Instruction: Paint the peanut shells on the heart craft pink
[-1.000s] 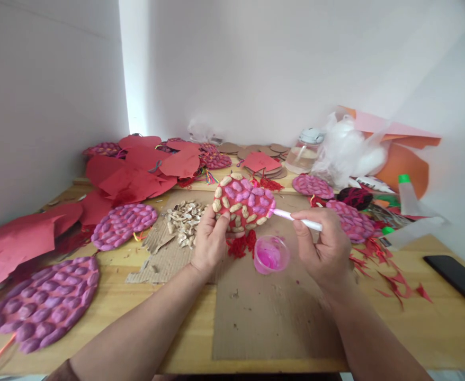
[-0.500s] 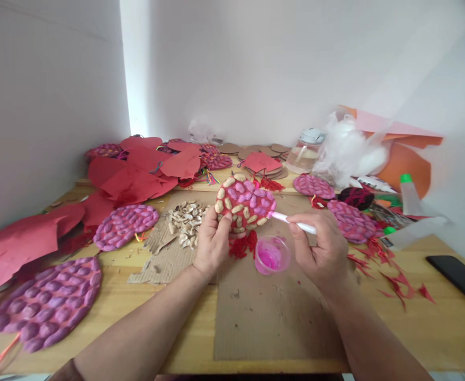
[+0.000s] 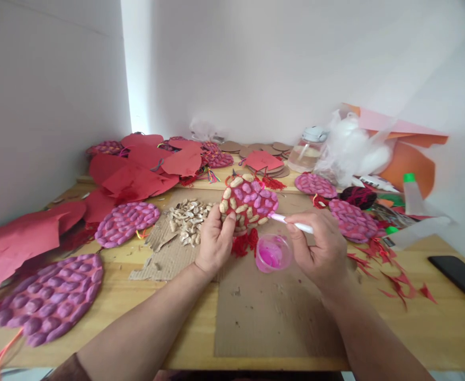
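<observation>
My left hand [image 3: 215, 241] grips the lower left edge of a red disc covered in peanut shells [image 3: 249, 203], thumb on its front. Shells on its upper right are painted pink-purple; those along the left and bottom are plain tan. A white-handled paintbrush [image 3: 296, 223] is pinched in my right hand [image 3: 319, 248], its pink tip touching the disc's lower right edge. Just below, a clear plastic cup [image 3: 273, 254] with magenta paint stands on the cardboard sheet [image 3: 272, 317]. A red tassel [image 3: 244, 244] hangs beneath the disc.
Loose peanut shells [image 3: 188, 218] lie on torn cardboard at left. Purple shell-covered pieces [image 3: 52, 296] flank both sides. Red paper cut-outs [image 3: 137, 164] are heaped at back left. A lidded jar [image 3: 306, 153], plastic bag [image 3: 346, 148], red scraps [image 3: 401, 283] and a black phone [image 3: 461, 275] are on the right.
The disc and my left hand have shifted slightly right. The brush tip stays at the disc's lower right edge, and my right hand has barely moved.
</observation>
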Motion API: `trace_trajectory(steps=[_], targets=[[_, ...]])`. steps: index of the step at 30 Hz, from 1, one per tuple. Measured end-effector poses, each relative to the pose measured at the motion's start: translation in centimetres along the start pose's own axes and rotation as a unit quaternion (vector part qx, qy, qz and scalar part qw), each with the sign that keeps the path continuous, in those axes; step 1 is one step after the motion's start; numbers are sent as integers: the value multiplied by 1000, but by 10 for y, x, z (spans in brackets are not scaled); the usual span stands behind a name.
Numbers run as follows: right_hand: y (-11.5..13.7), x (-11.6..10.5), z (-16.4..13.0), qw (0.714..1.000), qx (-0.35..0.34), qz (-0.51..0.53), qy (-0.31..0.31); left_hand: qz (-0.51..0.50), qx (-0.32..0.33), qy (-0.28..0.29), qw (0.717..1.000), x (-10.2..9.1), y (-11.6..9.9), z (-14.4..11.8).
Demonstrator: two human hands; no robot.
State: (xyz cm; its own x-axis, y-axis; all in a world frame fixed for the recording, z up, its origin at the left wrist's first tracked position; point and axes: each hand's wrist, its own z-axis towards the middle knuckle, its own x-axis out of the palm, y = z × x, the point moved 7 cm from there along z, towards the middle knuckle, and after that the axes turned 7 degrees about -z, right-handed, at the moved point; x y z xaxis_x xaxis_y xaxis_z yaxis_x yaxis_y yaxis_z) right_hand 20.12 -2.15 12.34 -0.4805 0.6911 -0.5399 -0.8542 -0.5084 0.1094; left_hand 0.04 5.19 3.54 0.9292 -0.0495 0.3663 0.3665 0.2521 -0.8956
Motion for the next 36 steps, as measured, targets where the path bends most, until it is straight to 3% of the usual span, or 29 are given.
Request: trace_trajectory(steps=[9,15,23,27,33,36], targets=[[1,1,-1,1000,0,0,15,24,13,-1,1000,-4,4,-1],[0,-3,1,1000,10,5,1,86,72,-1,994,-8,-1,-1],[-2,0,0,1000,18,7,18,107,100,10,989,-9,2,-1],[-2,-3,1,1000,20,0,10,99,89,13,991,-8,3,-1],[-2,-6,3,1000,21,2,-7,10,19,3,1000,-5,5,0],[-2,-4,2,1000,23,8,-2,6,20,-6,1000,-4,3,0]])
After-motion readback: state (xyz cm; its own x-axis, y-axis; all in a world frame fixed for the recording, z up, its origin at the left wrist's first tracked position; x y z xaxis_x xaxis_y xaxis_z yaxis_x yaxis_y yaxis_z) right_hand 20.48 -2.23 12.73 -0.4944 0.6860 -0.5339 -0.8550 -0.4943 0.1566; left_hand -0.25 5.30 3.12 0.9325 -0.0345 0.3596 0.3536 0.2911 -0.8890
